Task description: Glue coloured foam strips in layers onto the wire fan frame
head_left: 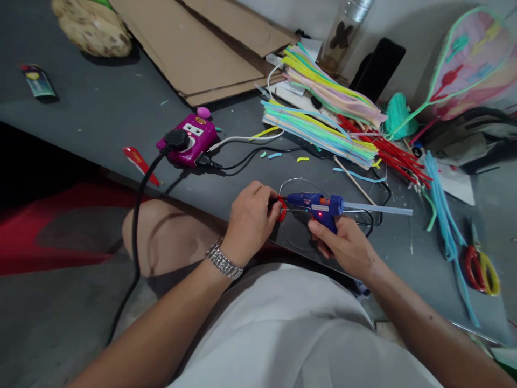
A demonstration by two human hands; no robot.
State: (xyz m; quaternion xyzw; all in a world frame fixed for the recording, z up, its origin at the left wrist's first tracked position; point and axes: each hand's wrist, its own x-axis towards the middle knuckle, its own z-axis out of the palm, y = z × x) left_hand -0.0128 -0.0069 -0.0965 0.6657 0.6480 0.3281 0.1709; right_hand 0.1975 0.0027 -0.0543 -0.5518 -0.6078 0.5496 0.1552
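My left hand [253,214] is closed in a pinch on a small curled red piece [283,210], which looks like a pipe cleaner. My right hand [343,241] grips the handle of a blue hot glue gun [326,205], its red light lit. The gun's nozzle points left and reaches the red piece at my left fingertips; whether they touch I cannot tell. A clear glue stick [377,208] sticks out of the gun's back. Around the nozzle and the red piece runs a thin wire loop [299,179], partly hidden by the gun.
Behind the gun lie pastel pipe cleaners [323,132] and red ones [398,156]. A purple power strip [194,141] with cords sits left of them. Scissors [481,264] and blue pipe cleaners [442,210] are at right. Also there: cardboard [202,48], a red utility knife [141,164], a netted wing shape [464,64].
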